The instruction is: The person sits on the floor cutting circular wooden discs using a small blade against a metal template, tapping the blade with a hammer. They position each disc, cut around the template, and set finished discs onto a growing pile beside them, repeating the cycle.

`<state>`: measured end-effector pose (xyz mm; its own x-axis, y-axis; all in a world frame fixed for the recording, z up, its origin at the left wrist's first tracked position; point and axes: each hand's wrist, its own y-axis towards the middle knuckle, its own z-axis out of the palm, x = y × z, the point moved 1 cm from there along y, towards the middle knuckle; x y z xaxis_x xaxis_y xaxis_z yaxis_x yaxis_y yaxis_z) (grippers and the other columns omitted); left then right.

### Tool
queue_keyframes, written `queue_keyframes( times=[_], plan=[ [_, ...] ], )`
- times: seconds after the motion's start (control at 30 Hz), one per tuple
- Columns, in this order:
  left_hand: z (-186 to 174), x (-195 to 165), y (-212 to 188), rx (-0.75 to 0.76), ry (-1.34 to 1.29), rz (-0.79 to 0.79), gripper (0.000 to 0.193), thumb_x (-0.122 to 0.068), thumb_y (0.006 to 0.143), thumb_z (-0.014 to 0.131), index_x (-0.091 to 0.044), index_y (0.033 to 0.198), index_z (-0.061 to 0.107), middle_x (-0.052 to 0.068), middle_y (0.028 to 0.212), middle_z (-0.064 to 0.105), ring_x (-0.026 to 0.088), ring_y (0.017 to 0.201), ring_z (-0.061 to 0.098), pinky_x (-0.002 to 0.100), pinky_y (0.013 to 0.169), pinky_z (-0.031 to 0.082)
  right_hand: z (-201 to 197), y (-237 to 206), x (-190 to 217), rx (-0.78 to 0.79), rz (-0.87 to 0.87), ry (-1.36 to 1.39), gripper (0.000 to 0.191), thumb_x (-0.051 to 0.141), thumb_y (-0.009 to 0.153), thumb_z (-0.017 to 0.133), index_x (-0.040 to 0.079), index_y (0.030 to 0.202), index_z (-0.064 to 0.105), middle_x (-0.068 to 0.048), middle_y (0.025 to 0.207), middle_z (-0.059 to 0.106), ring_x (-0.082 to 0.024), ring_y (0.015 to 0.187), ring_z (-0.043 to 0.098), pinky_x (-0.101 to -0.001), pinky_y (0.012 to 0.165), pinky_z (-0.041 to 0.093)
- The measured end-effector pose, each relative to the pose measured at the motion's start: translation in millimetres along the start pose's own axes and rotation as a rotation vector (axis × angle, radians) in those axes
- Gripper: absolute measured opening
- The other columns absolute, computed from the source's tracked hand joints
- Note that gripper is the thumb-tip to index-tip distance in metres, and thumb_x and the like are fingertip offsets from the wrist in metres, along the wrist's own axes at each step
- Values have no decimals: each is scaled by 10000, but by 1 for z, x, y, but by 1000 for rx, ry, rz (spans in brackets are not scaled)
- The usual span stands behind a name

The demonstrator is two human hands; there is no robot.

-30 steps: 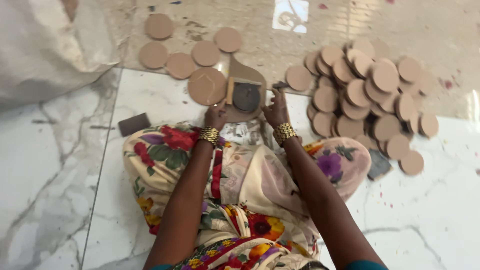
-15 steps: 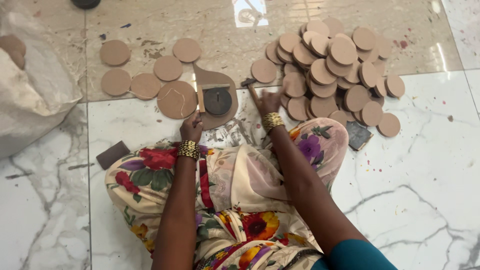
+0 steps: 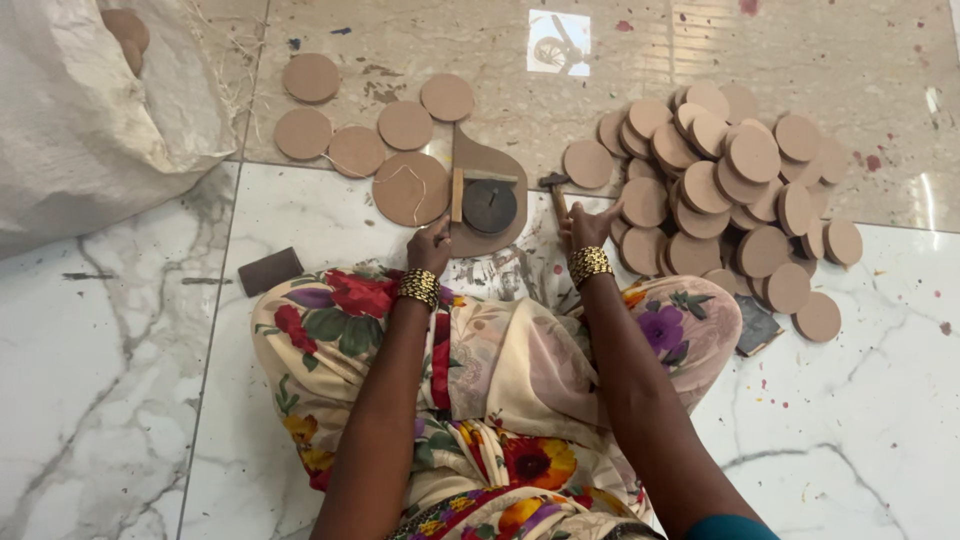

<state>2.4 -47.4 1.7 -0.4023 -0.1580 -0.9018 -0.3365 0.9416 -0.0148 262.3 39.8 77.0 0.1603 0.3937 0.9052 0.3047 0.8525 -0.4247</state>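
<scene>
Right fingers (image 3: 585, 222) gripping hammer (image 3: 553, 190), wooden board (image 3: 488, 170) just beyond left fingers (image 3: 432, 240)

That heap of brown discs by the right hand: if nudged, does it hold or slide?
Probably slides: the pile of discs is loosely overlapped, many tilted, on glossy floor tile. Each disc looks thin, flat and stiff, likely light. Lying flat they should not roll; an edge-up one might. The right hand sits right beside the heap.
</scene>
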Motion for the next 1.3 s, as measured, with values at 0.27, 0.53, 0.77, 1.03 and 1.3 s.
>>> queue_keyframes(
  times=[0.27,0.53,0.77,1.03,1.3],
  plan=[
    [2,4,1,-21,-28,-19,516,-57,814,698,-163,1319,697,131,953,769,232,824,755,354,787,596,6,6,-8,9,-141,-355,953,117,943,665,164,1644,22,-158,932,743,-201,685,716,-322,550,587],
    [4,4,3,12,-53,-99,503,-58,829,688,-176,1318,697,114,906,764,216,761,741,349,733,599,11,8,-6,11,-84,-437,929,104,950,658,172,1644,44,-133,943,743,-185,694,726,-324,558,595],
    [3,5,4,0,9,-60,498,-57,827,706,-173,1312,704,111,909,763,219,775,738,355,752,591,12,5,-6,-1,-118,-474,910,101,944,665,173,1641,84,-99,944,705,-188,715,735,-326,570,602],
    [3,3,4,2,1,-81,504,-63,820,693,-191,1307,710,107,922,763,224,790,742,357,768,596,12,4,-5,8,-118,-484,898,144,954,681,167,1634,95,-120,982,718,-201,732,736,-339,603,609],
    [3,3,4,-27,11,-32,481,-62,821,702,-179,1288,719,114,934,765,241,816,741,371,788,589,12,5,-7,6,-145,-501,899,142,941,694,153,1630,116,-128,989,719,-204,749,743,-341,632,620]
  ],
)
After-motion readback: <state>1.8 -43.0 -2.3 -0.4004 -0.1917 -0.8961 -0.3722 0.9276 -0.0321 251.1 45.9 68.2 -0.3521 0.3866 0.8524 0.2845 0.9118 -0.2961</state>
